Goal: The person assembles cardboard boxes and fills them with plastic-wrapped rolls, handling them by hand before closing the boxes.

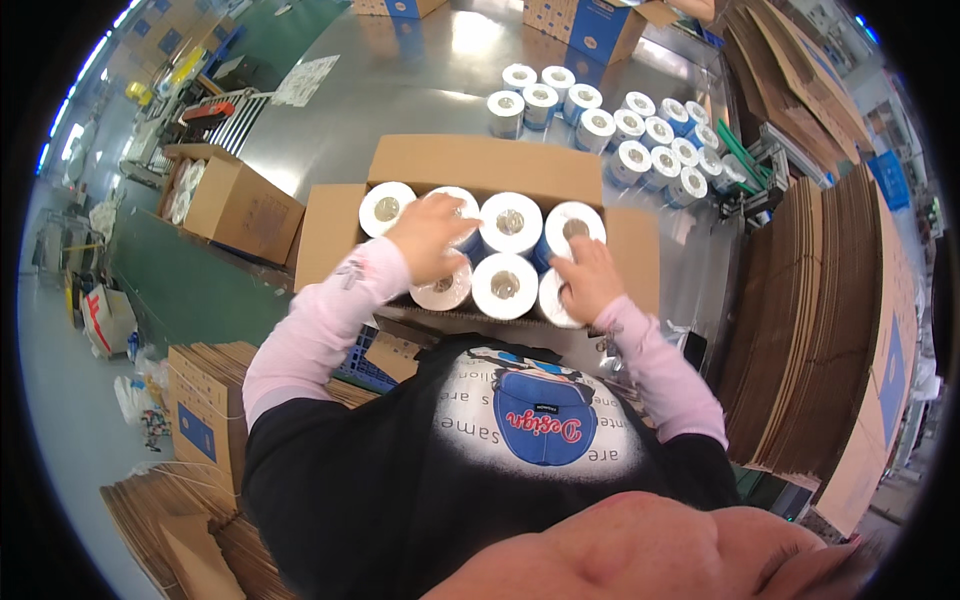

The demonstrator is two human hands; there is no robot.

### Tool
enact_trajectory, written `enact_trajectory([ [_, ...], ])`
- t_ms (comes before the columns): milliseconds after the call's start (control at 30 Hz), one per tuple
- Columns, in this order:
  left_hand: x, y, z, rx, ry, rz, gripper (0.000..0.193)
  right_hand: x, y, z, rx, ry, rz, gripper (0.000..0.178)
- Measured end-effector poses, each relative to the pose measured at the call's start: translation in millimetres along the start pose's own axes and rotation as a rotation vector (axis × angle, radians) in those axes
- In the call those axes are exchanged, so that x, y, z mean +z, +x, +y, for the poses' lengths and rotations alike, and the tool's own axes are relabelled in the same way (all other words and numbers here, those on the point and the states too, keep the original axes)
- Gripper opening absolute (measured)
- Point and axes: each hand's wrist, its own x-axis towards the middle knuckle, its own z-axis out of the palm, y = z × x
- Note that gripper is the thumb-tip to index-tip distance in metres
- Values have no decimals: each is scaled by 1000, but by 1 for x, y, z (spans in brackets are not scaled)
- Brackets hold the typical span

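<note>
Where the head view looks down: an open carton [485,163], flaps spread outward, holds upright white rolls [510,241] in two rows.
Left hand [430,238]: above the carton's left half, fingers spread wide across rolls in both rows.
Right hand [590,280]: at the carton's right end, fingers bent over the rolls there; they seem to touch, but whether they grip, I cannot tell.
Loose rolls [597,134]: standing grouped beyond the carton's far right corner, on a metal table [400,95].
Flattened cardboard [800,330]: stacked right of the carton.
Smaller box [250,208]: left of the carton, flaps up.
</note>
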Motion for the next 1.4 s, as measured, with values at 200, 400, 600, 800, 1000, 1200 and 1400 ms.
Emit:
enact_trajectory([
  [200,7,-99,-102,-648,-15,375,63,-27,-51,-28,79,245,-32,31],
  [400,70,-152,-169,-908,-438,520,69,-35,-105,93,661,-166,347,28],
  [600,-30,-107,-42,-646,-482,52,66,-34,-22,48,511,788,264,38],
  [800,-38,-38,-2,-385,22,-346,74,46,86,41,212,279,400,29],
  [1000,69,0,-54,-301,56,297,73,3,116,98,314,-295,178,29],
  [1200,74,-47,-74,-394,-43,765,70,-11,-5,3,69,-91,353,18],
  [1400,183,-142,-104,-723,-773,622,79,11,-52,-36,361,45,359,36],
])
